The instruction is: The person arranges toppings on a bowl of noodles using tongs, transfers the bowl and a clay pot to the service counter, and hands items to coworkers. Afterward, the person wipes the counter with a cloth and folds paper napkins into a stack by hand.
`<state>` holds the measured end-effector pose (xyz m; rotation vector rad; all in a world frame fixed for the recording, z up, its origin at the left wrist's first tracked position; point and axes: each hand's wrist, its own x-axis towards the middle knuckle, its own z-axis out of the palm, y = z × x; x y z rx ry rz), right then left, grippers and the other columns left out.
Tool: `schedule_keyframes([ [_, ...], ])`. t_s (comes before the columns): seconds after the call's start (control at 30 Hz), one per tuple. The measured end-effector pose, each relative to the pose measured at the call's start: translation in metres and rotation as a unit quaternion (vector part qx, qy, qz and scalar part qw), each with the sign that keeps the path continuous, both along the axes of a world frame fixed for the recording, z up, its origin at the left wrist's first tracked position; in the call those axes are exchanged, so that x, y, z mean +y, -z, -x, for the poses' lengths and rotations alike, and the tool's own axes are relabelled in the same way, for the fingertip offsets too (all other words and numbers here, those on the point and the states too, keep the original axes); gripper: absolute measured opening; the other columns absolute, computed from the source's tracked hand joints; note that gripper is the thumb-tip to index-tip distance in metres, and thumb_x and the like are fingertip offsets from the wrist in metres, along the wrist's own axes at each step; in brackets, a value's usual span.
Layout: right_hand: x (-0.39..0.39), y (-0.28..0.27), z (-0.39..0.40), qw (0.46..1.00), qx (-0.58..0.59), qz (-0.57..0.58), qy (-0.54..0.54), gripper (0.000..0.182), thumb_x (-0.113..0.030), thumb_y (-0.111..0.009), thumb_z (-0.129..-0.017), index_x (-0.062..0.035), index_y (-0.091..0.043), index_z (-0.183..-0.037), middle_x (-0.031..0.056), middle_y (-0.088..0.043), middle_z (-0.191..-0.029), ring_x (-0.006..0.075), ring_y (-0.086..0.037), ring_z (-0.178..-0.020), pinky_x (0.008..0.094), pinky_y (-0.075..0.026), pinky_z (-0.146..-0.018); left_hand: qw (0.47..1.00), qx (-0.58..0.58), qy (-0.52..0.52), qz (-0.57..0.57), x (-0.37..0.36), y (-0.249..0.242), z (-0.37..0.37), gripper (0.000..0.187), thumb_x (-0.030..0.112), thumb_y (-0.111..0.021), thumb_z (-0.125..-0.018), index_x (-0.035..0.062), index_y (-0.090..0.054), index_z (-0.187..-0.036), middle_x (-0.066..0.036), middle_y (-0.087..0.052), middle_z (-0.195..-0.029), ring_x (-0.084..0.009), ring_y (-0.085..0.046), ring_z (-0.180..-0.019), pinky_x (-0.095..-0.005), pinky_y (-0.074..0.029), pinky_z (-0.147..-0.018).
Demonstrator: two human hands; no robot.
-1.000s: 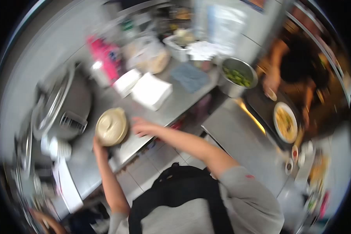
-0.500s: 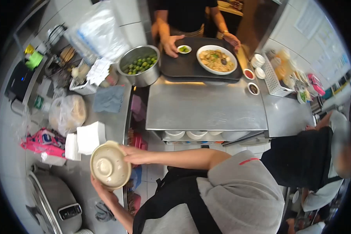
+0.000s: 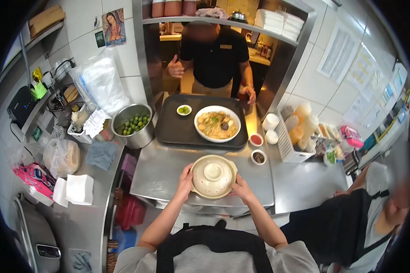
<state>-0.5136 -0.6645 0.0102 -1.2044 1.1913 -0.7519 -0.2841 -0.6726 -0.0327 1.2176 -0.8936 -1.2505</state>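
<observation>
A round beige lidded bowl [image 3: 214, 176] is held level over the near edge of the steel counter [image 3: 164, 170]. My left hand [image 3: 185, 181] grips its left side and my right hand [image 3: 242, 188] its right side. Beyond it lies a dark tray [image 3: 168, 123] bearing a white bowl of noodles [image 3: 217, 123] and a small dish of green pieces [image 3: 184, 110]. Two small sauce cups, one red [image 3: 256, 139] and one dark [image 3: 258, 157], stand to the tray's right.
A person [image 3: 214, 54] stands behind the pass window, hands raised. A co-worker [image 3: 341, 218] is at the right. Left of the tray is a steel pot of green fruit [image 3: 133, 126]; a white basket [image 3: 294, 141] holds bottles at the right.
The lidded bowl has moved from the left side counter to the middle counter, with both my hands on it. The person opposite has taken their hands off the tray. The view has shifted.
</observation>
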Motion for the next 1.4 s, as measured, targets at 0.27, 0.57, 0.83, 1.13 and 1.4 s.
schedule_keyframes([
  [0.27, -0.131, -0.102, 0.117, 0.844, 0.426, 0.261, -0.192, 0.023, -0.026, -0.058, -0.085, -0.0049, -0.065, -0.094, 0.0139, -0.064, -0.09, 0.0236, -0.062, -0.089, 0.0355, -0.048, -0.076, 1.0, -0.024, -0.009, 0.0, -0.019, 0.009, 0.028, 0.043, 0.028, -0.045, -0.095, 0.0086, -0.042, -0.133, -0.008, -0.044, -0.134, -0.0203, -0.041, -0.123, -0.0307, -0.034, -0.099],
  [0.57, -0.351, -0.439, 0.08, 0.482, 0.374, 0.778, 0.15, 0.017, -0.014, -0.053, -0.083, -0.0014, -0.064, -0.087, 0.0214, -0.064, -0.084, 0.0389, -0.06, -0.084, 0.0448, -0.048, -0.074, 0.971, -0.147, -0.173, 0.066, 0.053, -0.049, -0.014, 0.039, 0.027, -0.049, -0.092, 0.0059, -0.049, -0.126, -0.007, -0.051, -0.125, -0.0183, -0.047, -0.115, -0.0319, -0.04, -0.09],
  [0.83, -0.435, -0.494, 0.067, 0.551, 0.522, 0.646, 0.082, 0.01, -0.003, -0.06, -0.068, -0.0046, -0.065, -0.077, 0.0156, -0.065, -0.074, 0.0319, -0.063, -0.073, 0.0381, -0.049, -0.066, 0.96, -0.109, -0.255, 0.047, 0.09, -0.051, -0.044, 0.033, 0.008, -0.05, -0.087, 0.0018, -0.054, -0.119, -0.007, -0.057, -0.112, -0.0166, -0.051, -0.106, -0.0291, -0.04, -0.09],
  [1.13, -0.408, -0.485, 0.066, 0.513, 0.503, 0.673, 0.174, 0.013, -0.014, -0.059, -0.075, -0.0035, -0.059, -0.083, 0.0179, -0.064, -0.083, 0.0369, -0.061, -0.083, 0.0444, -0.049, -0.073, 0.961, -0.093, -0.254, 0.054, 0.073, -0.07, -0.076, 0.029, 0.015, -0.053, -0.089, 0.0029, -0.057, -0.115, -0.004, -0.059, -0.107, -0.0134, -0.052, -0.1, -0.0264, -0.041, -0.082],
  [1.4, -0.219, -0.381, 0.056, 0.566, 0.23, 0.781, 0.13, 0.014, 0.001, -0.056, -0.076, 0.0001, -0.058, -0.091, 0.0076, -0.066, -0.101, 0.0162, -0.061, -0.087, 0.0278, -0.049, -0.075, 0.964, 0.054, 0.084, 0.247, -0.033, -0.185, 0.0, 0.051, 0.013, -0.055, -0.086, -0.0005, -0.038, -0.132, -0.017, -0.044, -0.133, -0.0274, -0.047, -0.12, -0.038, -0.039, -0.098],
])
